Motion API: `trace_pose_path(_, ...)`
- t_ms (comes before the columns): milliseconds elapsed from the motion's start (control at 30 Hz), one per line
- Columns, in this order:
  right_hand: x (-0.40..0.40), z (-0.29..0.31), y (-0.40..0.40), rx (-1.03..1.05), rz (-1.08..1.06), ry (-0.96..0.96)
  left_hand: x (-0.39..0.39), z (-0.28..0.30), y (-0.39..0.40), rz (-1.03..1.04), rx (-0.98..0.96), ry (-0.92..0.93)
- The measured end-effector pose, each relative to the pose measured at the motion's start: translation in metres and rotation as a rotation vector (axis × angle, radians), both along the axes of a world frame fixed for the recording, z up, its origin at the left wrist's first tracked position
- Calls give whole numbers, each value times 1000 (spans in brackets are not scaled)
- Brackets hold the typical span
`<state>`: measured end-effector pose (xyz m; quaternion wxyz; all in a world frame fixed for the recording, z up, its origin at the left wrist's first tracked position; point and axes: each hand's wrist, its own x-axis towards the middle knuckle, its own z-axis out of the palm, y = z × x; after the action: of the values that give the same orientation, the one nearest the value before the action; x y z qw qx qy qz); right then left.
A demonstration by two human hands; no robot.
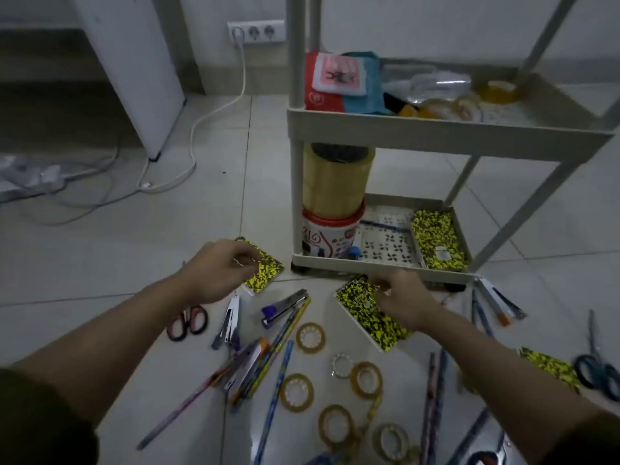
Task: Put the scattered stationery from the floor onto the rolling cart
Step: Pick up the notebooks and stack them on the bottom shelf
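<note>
Stationery lies scattered on the tiled floor in front of a beige rolling cart. My left hand grips a small yellow-and-black notebook left of the cart's base. My right hand is closed on the top of a second yellow-and-black notebook just below the cart. A third notebook of the same pattern lies in the cart's bottom tray. Another one rests on the floor at the far right.
On the floor lie several tape rolls, pencils, staplers, red scissors and blue scissors. A yellow roll on a tub stands in the bottom tray. White cables trail at left.
</note>
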<state>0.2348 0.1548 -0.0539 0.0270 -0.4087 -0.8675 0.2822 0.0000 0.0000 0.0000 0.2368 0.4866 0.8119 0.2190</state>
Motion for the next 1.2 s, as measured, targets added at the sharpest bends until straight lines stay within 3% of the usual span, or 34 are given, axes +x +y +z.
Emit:
trace_pose_path(67,7,-6,-9,-22,18,-40,15,0,6,-2,-16,-31)
trace_pose_path(200,18,-27,-21,-62,46,-116,50,-6,24,-197,-127,-46)
trace_pose_path(333,19,-40,-12,-24,-37,-228,75,-18,45,-154,-36,-171)
trace_pose_path(567,19,-64,-36,66,-119,-206,103,-62,29,73,-22,-566)
trace_pose_path(700,13,-56,-41,-32,-159,-154,99,-80,10,80,-87,-585)
trace_pose_path(800,5,-44,-54,-169,-171,58,97,-81,1,98,-101,-622)
trace_pose_path(867,-8,-32,-67,-224,-203,262,95,-78,0,154,-28,-735)
trace_pose_path(967,-35,-18,-84,-231,-200,440,96,-66,2,324,242,-904)
trace_pose_path(1067,-59,-4,-88,-309,-108,474,81,-53,-2,583,457,-927)
trace_pose_path(1200,-97,3,-82,-329,67,418,35,-52,-23,860,549,-895)
